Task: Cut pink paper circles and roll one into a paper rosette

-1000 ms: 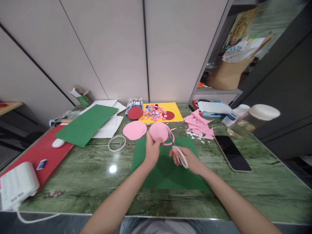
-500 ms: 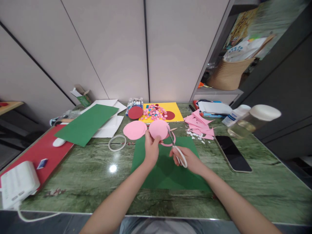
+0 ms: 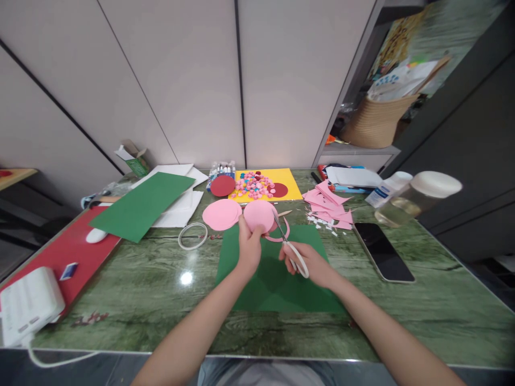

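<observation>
My left hand [image 3: 250, 247] pinches a pink paper circle [image 3: 259, 215] by its lower edge, above a green sheet [image 3: 277, 292]. My right hand [image 3: 308, 261] is closed round the handles of white-handled scissors [image 3: 298, 260]; their blades lie against the circle's right edge. A thin curved pink strip [image 3: 285, 230] shows just behind the blades. Left of the held circle, overlapping pink paper circles [image 3: 219, 214] lie on the table. Farther back, a yellow sheet [image 3: 292, 179] bears a heap of small coloured pieces [image 3: 254, 185] and a dark red circle [image 3: 278, 190].
Pink scraps [image 3: 326, 206] and white bits lie to the right, near a phone [image 3: 383, 252] and a lidded bottle [image 3: 416, 198]. A tape roll [image 3: 192, 236], a slanted green sheet [image 3: 147, 203], a red sheet [image 3: 90, 257] and a white power strip [image 3: 32, 300] are leftward.
The pink circle has shifted slightly down and left in my left hand's pinch. The scissors stay at its right edge, and the curved strip beside them looks more separate from the circle.
</observation>
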Tool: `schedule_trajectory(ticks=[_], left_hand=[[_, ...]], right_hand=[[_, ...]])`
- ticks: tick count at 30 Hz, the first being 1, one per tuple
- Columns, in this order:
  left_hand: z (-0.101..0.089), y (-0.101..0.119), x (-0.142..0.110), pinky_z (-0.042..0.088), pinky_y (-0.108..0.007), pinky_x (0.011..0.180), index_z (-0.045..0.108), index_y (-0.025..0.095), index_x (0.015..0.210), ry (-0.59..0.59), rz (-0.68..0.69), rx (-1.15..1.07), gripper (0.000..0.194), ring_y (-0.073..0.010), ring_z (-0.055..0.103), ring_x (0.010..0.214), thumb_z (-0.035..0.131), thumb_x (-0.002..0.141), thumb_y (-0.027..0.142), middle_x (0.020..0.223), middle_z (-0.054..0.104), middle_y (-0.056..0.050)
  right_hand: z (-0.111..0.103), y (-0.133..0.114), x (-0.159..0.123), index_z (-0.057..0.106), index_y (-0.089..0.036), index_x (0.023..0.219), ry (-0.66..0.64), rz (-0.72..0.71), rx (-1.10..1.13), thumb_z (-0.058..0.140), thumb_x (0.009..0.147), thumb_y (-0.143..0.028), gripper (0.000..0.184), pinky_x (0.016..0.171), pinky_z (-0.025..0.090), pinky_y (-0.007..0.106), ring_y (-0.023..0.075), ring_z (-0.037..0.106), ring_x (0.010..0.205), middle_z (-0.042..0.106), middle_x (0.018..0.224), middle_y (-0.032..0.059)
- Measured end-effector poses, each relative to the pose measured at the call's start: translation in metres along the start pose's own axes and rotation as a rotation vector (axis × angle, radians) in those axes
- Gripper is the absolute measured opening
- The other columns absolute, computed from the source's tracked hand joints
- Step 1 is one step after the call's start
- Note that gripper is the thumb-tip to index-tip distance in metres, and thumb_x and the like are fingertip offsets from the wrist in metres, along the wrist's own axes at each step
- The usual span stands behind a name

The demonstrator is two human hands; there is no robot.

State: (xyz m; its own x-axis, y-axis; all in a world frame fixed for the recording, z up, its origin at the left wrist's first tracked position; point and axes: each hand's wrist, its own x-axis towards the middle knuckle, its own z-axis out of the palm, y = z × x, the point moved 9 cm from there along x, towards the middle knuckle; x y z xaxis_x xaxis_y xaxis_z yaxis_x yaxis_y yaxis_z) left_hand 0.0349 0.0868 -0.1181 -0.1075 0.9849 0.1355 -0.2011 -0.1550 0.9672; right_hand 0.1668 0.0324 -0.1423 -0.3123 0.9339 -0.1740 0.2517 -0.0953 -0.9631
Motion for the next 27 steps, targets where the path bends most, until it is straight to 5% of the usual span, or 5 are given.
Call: schedule_trajectory(ticks=[27], left_hand=[[-0.0007,0.0048,0.0004,0.041,-0.02,0.055,0.04,0.02,0.088,0.007,0.005,-0.049,0.014,-0.0076,0.047,0.058,0.048,0.077,0.022,0.078,0.045,0.002]], right_hand=[[0.0021,0.0005,0.0003,0.053,-0.016,0.076,-0.017,-0.021,0.008,0.038,0.086,-0.052,0.04,0.047,0.034,0.02,0.01,0.049,0.049,0.052,0.054,-0.0017]])
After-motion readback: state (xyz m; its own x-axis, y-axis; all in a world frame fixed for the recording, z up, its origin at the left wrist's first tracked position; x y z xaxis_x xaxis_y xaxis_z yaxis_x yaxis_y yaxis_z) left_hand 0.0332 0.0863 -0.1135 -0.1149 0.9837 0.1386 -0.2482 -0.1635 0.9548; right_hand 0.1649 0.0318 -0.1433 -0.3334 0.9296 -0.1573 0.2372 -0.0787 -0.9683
